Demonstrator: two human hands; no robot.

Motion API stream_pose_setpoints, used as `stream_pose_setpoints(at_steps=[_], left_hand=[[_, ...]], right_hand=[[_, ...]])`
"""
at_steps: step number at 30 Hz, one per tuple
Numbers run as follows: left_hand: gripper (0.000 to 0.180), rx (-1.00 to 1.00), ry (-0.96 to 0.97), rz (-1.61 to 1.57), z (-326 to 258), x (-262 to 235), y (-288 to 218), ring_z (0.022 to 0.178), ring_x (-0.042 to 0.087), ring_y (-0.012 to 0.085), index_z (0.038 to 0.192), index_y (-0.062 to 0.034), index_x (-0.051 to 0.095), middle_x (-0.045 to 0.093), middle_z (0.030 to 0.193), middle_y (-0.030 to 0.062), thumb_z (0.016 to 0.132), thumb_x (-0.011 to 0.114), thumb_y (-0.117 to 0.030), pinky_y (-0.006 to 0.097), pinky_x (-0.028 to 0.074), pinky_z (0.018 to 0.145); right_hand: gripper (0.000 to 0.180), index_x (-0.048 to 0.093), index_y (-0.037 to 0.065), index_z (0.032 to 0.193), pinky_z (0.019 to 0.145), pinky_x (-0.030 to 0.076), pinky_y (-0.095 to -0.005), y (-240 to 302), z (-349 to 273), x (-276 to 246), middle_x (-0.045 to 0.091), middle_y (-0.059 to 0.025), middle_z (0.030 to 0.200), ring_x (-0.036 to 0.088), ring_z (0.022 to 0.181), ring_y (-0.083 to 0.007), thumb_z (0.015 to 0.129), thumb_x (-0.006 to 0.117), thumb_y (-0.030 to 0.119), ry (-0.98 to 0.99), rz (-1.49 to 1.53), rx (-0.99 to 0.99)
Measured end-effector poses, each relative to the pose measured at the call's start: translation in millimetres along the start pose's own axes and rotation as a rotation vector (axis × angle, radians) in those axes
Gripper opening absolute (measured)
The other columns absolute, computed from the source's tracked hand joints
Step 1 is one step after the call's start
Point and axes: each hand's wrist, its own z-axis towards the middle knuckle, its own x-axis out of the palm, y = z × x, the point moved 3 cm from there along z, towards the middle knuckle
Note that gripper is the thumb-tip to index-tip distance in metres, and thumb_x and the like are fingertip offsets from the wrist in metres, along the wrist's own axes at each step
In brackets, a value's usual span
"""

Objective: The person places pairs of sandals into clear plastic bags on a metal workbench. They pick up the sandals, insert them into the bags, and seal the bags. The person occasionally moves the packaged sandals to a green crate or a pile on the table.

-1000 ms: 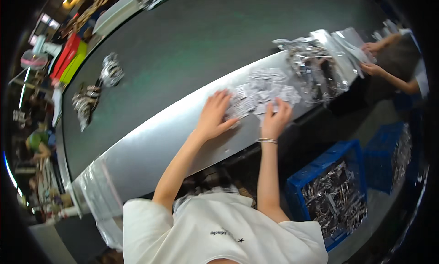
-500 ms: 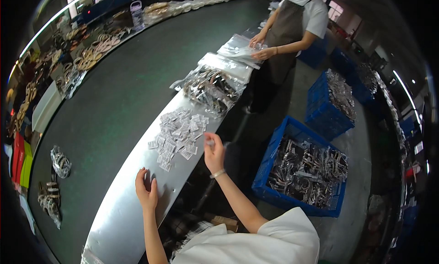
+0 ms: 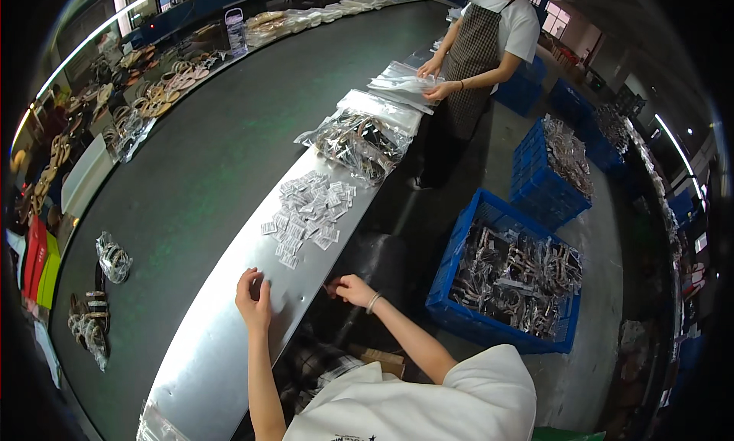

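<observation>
Over the bare metal table ledge (image 3: 206, 342), my left hand (image 3: 254, 299) hovers with fingers curved and thumb apart, nothing in it. My right hand (image 3: 352, 290) is at the ledge's near edge, its fingers drawn together; whether something small is between them is too dim to make out. A loose pile of small white printed packets (image 3: 306, 208) lies on the ledge just beyond both hands. Past the pile rests a heap of strappy sandals in clear plastic bags (image 3: 358, 147). Flat clear plastic bags (image 3: 378, 111) are stacked behind that heap.
A dark green conveyor belt (image 3: 202, 181) runs along the ledge, with bagged sandals (image 3: 113, 257) on it at left. Blue crates (image 3: 436, 296) of bagged sandals stand on the floor at right. At the far end, a co-worker in a checked apron (image 3: 470, 51) handles plastic bags.
My right hand has drawn back from beside the packet pile to the ledge's near edge. The left hand has barely moved. The whole view has shifted slightly.
</observation>
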Motion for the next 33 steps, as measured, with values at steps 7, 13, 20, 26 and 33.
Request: stream_pose_setpoints(at_steps=[7,13,20,26,33], left_hand=[[0.013,-0.088,-0.061,-0.135,-0.8,-7.5,7.6,0.097,0.059,0.0188,0.093,0.0009,0.062,0.06,0.11,0.0143,0.082,0.06,-0.005,0.029,0.046,0.085],[0.012,-0.04,-0.053,0.014,-0.9,-3.2,-1.6,0.099,0.06,0.0255,0.087,0.0013,0.062,0.063,0.101,0.0153,0.079,0.061,-0.007,0.033,0.046,0.084],[0.012,-0.052,-0.081,-0.015,-0.4,-2.4,0.1,0.101,0.059,0.0302,0.085,0.0013,0.062,0.063,0.096,0.0163,0.078,0.062,-0.008,0.036,0.046,0.085],[0.012,-0.269,-0.13,-0.424,-4.8,-11.0,20.6,0.076,0.06,0.0116,0.092,-0.0014,0.063,0.062,0.084,0.0063,0.087,0.06,-0.012,0.026,0.051,0.064],[0.014,-0.195,-0.016,-0.355,24.0,-93.1,11.4,0.085,0.057,0.0094,0.093,-0.0038,0.064,0.063,0.093,0.0031,0.087,0.059,-0.016,0.024,0.046,0.073]], right_hand=[[0.029,0.051,0.007,0.116,0.045,0.034,-0.0206,5.3,-37.8,-11.5,0.056,-0.0018,0.074,0.042,0.051,-0.0053,0.09,0.058,0.016,0.07,0.337,0.24],[0.028,0.056,0.001,0.112,0.043,0.034,-0.0204,9.5,-20.9,39.9,0.056,-0.0015,0.072,0.04,0.047,-0.0049,0.09,0.057,0.019,0.068,0.395,0.207],[0.026,0.063,-0.001,0.096,0.043,0.028,-0.0196,-25.3,-90.3,-20.2,0.052,-0.0003,0.068,0.036,0.047,-0.0038,0.094,0.052,0.022,0.154,0.605,0.354],[0.056,0.058,0.014,0.121,0.073,0.051,-0.0344,-89.1,-197.8,-85.6,0.063,-0.0043,0.105,0.063,0.089,-0.0173,0.072,0.072,0.038,0.793,-1.134,1.153],[0.032,0.058,0.001,0.11,0.073,0.046,-0.0257,25.6,-102.9,-31.7,0.058,-0.0034,0.089,0.055,0.079,-0.0114,0.078,0.057,-0.002,0.013,-0.239,0.263]])
